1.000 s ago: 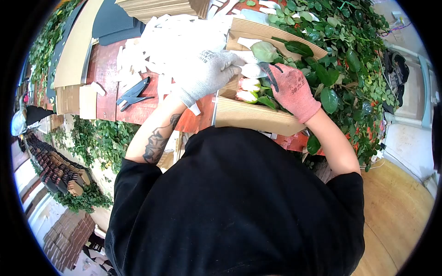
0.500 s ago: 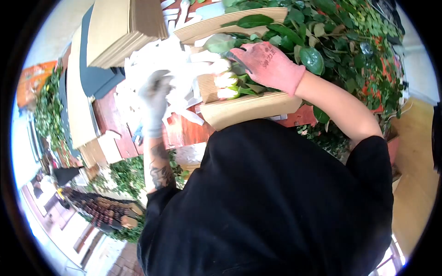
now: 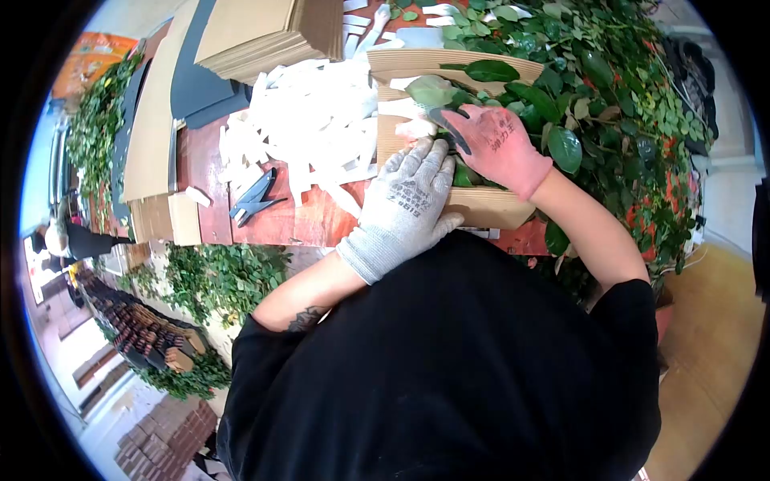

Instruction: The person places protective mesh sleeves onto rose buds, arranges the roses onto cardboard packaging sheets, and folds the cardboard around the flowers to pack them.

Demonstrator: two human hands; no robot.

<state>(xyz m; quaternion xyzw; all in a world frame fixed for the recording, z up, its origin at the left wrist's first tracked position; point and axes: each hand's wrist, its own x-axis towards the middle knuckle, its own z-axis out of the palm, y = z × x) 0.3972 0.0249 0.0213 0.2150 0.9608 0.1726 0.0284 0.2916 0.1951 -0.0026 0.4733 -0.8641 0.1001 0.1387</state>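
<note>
A sheet of corrugated cardboard is bent up around a bunch of roses, with pale heads at its left end and green leaves to the right. My left hand, in a grey-white glove, lies over the rose heads and the near cardboard edge, fingers stretched out and thumb apart. It hides most of the blooms. In a pink glove with dark fingertips, my right hand rests on the stems and leaves inside the cardboard. Its fingers curl round them, partly hidden by foliage.
White paper-like strips are heaped left of the bunch. Near the table's front edge lies a blue-black plier-like tool. A stack of cardboard sheets stands behind. Leafy stems cover the right side of the red table.
My left hand has moved right from the heap of white strips onto the rose heads. My right hand stays on the bunch. The plier-like tool now shows fully.
</note>
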